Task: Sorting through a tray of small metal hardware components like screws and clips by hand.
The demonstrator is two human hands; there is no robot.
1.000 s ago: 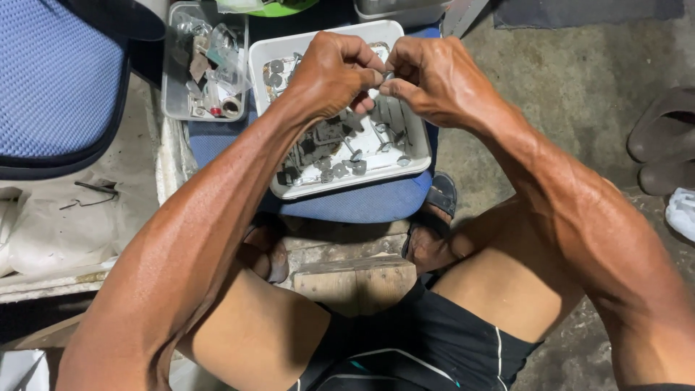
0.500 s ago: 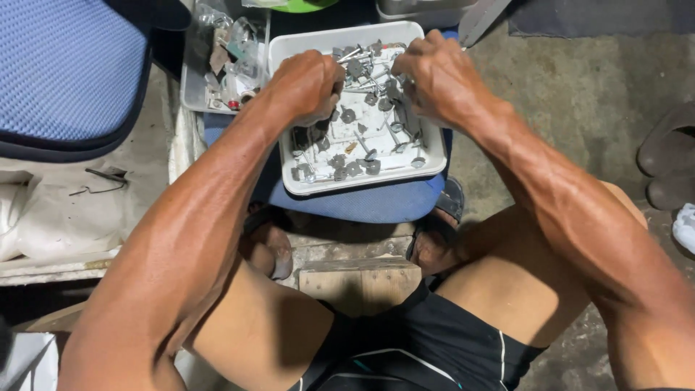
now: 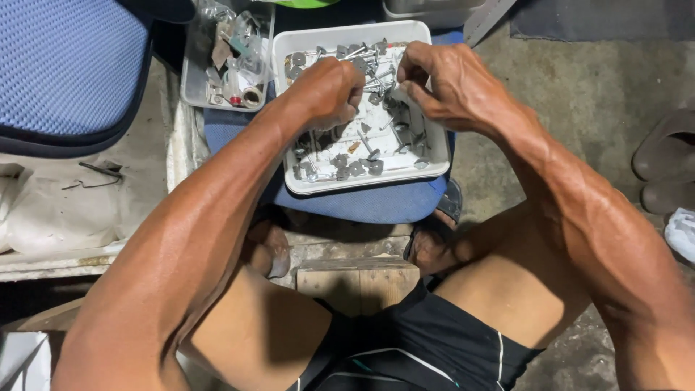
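While the head camera is looking straight down, both hands are hovering over a white tray (image 3: 289, 54) full of small metal screws and bolts (image 3: 355, 166). That tray is sitting on a blue cushioned stool (image 3: 376, 203), right between the person's knees. The left hand (image 3: 326, 90) is curling into a loose fist above the tray's middle, and I honestly can't tell what it's pinching, if anything. The right hand (image 3: 449, 87) is closing its fingertips (image 3: 409, 90) together near the tray's far right corner, seemingly on something tiny, but it's too small to make out. Both hands are sitting close together, nearly touching. Just left of the white tray, a clear plastic box (image 3: 190, 87) is holding mixed odds and ends. Further left, a blue mesh chair seat (image 3: 69, 69) is filling the corner. Sandals (image 3: 666, 163) are lying on the concrete at the right edge.
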